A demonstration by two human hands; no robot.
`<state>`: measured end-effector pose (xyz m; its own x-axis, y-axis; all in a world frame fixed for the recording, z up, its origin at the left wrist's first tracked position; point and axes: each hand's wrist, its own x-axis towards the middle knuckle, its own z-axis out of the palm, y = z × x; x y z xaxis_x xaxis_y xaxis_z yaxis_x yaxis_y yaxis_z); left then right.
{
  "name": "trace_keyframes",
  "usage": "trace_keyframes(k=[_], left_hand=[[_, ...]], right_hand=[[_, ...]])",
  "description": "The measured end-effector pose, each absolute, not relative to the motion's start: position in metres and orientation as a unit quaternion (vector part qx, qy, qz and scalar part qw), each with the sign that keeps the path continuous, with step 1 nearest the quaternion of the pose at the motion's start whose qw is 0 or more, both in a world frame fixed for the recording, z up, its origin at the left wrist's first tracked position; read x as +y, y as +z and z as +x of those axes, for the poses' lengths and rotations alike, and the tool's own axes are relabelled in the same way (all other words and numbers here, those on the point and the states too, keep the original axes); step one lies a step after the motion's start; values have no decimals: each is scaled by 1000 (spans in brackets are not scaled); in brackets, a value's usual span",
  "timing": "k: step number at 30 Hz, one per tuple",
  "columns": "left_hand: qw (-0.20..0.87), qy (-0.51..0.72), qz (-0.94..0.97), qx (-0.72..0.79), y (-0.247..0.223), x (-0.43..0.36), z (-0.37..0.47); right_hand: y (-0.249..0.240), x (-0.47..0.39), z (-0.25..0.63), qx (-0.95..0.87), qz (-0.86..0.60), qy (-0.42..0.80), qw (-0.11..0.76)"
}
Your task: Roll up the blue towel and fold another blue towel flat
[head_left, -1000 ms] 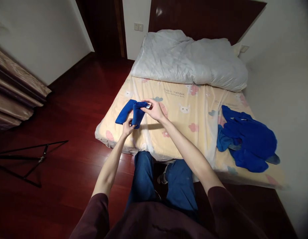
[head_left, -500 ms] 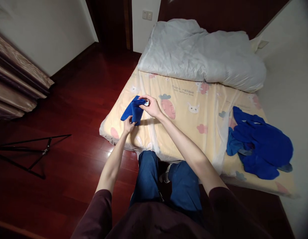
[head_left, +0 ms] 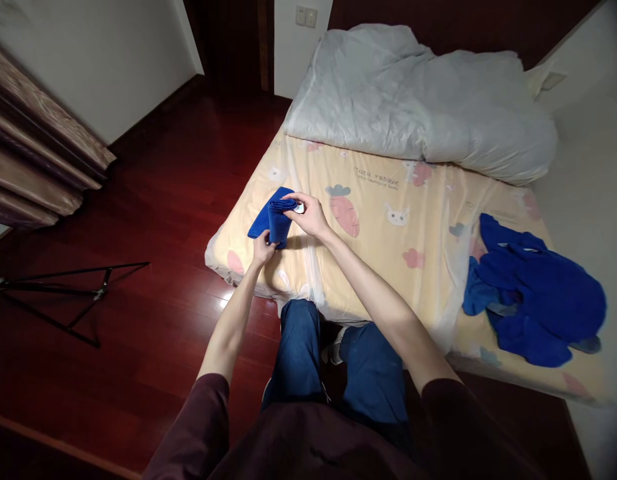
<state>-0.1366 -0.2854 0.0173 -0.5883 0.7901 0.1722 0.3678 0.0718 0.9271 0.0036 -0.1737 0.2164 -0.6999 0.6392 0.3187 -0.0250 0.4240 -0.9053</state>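
Observation:
A blue cloth (head_left: 280, 223), partly rolled or folded into a thick layered bundle, is at the left part of the bed. My left hand (head_left: 263, 248) pinches its near lower edge. At the upper end of the bundle, my right hand (head_left: 307, 215) grips the layered edge between thumb and fingers. Beside the right fingers a small white tag (head_left: 299, 209) shows. One flatter part of the cloth lies to the left, behind the upright folded part. What kind of cloth item it is, I cannot make out.
The bed (head_left: 373, 267) has a yellow sheet with rabbits and carrots. A pale grey quilt (head_left: 413, 100) lies bunched at its far end. Crumpled blue cloths (head_left: 548, 293) form a heap on the right. A black tripod's legs (head_left: 98, 293) stand on the floor at left, near a curtain (head_left: 33, 147).
The view has shifted slightly, so the bed and heap appear further right. Both hands keep their hold on the blue cloth, whose folded part looks a little more upright.

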Motion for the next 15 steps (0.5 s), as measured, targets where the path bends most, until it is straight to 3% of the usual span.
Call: trace_keyframes(k=[9,15], left_hand=[[215,568,361,707,27,-284,-136],[94,540,308,778,52,-383,-51]], right_hand=[[217,-172,3,-798,-202,476,309],[197,-179,81,-739,-303,421,429]])
